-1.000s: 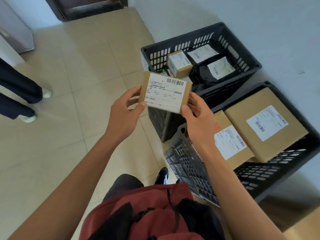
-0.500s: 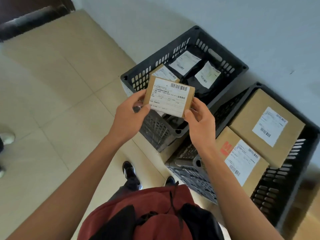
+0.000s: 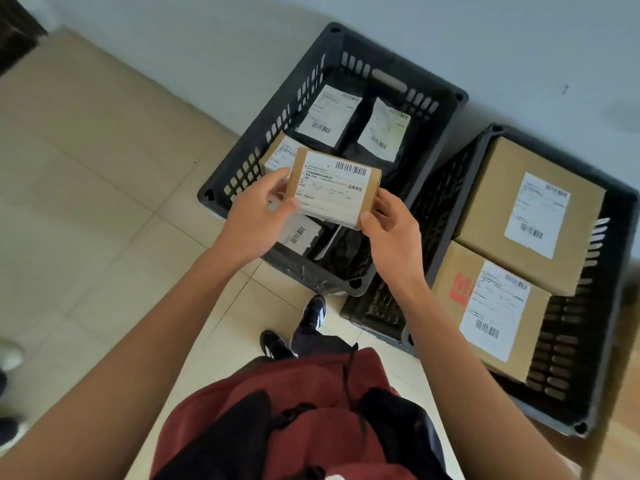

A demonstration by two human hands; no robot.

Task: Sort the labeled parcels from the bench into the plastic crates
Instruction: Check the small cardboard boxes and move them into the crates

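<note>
A small cardboard parcel [image 3: 334, 187] with a white barcode label is held label-up between both hands, above the left black crate [image 3: 431, 98]. My left hand [image 3: 256, 220] grips its left end, thumb on the label. My right hand [image 3: 391, 230] pinches its right lower corner. Inside that crate lie two black bags with white labels [image 3: 329, 116] [image 3: 382, 129], another small box [image 3: 277, 152] and a labelled packet [image 3: 299, 235]. The right black crate [image 3: 568, 393] holds two large labelled cardboard boxes [image 3: 530, 209] [image 3: 485, 310].
Both crates stand on the tiled floor against a pale wall [image 3: 485, 36]. My black shoes [image 3: 313, 311] stand just in front of the crates. Another person's shoes [image 3: 10, 358] show at the left edge. Open tiled floor lies to the left.
I have stepped closer and the view has swung over the crates. The parcel, held in both hands throughout, has moved from in front of the left crate to above its inside.
</note>
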